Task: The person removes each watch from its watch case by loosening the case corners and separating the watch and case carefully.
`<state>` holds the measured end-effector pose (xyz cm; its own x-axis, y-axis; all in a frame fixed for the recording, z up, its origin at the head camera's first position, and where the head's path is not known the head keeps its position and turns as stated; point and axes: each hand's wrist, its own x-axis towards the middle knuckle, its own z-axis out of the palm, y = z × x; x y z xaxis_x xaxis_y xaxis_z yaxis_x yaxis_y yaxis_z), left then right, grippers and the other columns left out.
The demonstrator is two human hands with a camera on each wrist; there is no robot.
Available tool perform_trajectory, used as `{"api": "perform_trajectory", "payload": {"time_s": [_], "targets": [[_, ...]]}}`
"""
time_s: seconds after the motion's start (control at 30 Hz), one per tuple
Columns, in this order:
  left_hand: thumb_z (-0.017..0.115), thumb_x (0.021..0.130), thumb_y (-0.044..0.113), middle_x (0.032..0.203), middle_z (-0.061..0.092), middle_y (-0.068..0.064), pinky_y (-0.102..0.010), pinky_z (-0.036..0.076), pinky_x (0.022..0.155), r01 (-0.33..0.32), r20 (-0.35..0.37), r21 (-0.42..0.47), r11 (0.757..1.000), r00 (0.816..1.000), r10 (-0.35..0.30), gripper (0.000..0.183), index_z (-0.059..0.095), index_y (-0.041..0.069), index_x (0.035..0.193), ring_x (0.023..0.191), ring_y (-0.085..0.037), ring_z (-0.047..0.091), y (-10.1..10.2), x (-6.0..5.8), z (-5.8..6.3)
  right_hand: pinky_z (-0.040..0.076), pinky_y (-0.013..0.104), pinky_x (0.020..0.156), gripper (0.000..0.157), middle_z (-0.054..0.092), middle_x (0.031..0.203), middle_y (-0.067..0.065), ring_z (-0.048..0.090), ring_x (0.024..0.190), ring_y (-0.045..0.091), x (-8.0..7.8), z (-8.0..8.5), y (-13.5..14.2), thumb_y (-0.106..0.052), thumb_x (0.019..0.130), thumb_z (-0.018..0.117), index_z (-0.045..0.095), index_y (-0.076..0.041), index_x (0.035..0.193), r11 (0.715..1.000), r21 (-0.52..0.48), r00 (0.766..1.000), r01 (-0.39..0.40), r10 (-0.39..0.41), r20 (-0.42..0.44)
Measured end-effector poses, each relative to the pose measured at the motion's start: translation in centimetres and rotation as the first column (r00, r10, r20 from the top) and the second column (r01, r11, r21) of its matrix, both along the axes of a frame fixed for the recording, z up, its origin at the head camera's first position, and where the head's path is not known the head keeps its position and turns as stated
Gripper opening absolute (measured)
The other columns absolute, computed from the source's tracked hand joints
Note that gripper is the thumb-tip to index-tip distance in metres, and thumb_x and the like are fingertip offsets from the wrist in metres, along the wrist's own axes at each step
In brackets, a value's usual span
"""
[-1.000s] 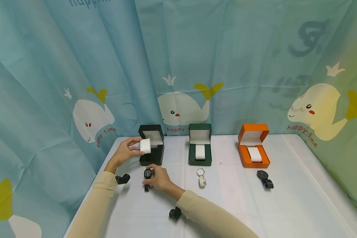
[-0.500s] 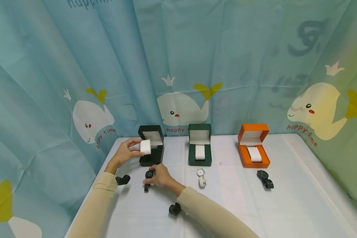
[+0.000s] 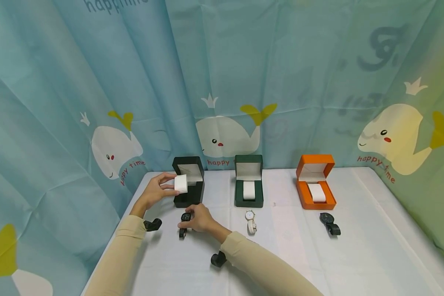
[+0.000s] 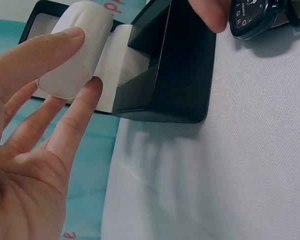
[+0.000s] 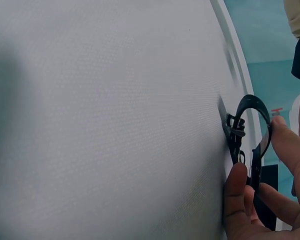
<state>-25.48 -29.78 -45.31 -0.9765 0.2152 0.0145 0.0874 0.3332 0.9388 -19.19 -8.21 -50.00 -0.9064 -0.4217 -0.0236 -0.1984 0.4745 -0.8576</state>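
Observation:
My left hand (image 3: 154, 193) holds a white watch cushion (image 3: 181, 183) between thumb and fingertips, above and in front of the black watch box (image 3: 194, 198). In the left wrist view the cushion (image 4: 75, 55) shows as a rounded roll, with the thumb on one side and fingers on the other. The black box stands with its lid up. In front of it, my right hand (image 3: 202, 220) pinches a black wristwatch (image 3: 186, 218), dial up, low over the table. The right wrist view shows its strap (image 5: 255, 103) bent in a loop, with fingers and thumb on it.
A green watch box (image 3: 249, 202) and an orange one (image 3: 314, 205) stand lidded-up, each with a white cushion. Before them lie a white-strapped watch (image 3: 250, 222) and another black watch (image 3: 329, 223). A whale-print curtain (image 3: 229, 82) hangs behind the white table (image 3: 281, 255).
The dial end of the black wristwatch has shifted slightly to the right in my right hand. My left hand keeps the white cushion in the same place.

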Motion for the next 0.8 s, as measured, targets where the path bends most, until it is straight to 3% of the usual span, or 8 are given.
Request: {"api": "perform_trajectory", "payload": {"time_s": [0.23, 0.8], "targets": [[0.083, 0.085, 0.0, 0.151, 0.047, -0.026, -0.034, 0.06, 0.087, -0.004, -0.006, -0.015, 1.0, 1.0, 0.004, 0.066, 0.051, -0.004, 0.143, 0.117, -0.04, 0.064, 0.1, -0.1, 0.1, 0.057, 0.036, 0.085, 0.054, 0.068, 0.118, 0.016, 0.064, 0.106, 0.026, 0.2, 0.3, 0.2, -0.031, 0.086, 0.086, 0.067, -0.001, 0.127, 0.999, 0.025, 1.0, -0.02, 0.02, -0.009], [0.083, 0.084, 0.0, 0.151, 0.047, -0.026, -0.038, 0.06, 0.089, -0.014, 0.012, -0.043, 0.999, 1.0, 0.014, 0.065, 0.053, -0.003, 0.141, 0.118, -0.042, 0.063, 0.1, 0.0, 0.2, 0.055, 0.038, 0.09, 0.058, 0.066, 0.123, 0.014, 0.062, 0.11, 0.025, -0.1, 1.1, 0.9, -0.035, 0.086, 0.085, 0.066, -0.006, 0.131, 0.997, 0.078, 1.0, -0.027, 0.028, -0.011]]}}
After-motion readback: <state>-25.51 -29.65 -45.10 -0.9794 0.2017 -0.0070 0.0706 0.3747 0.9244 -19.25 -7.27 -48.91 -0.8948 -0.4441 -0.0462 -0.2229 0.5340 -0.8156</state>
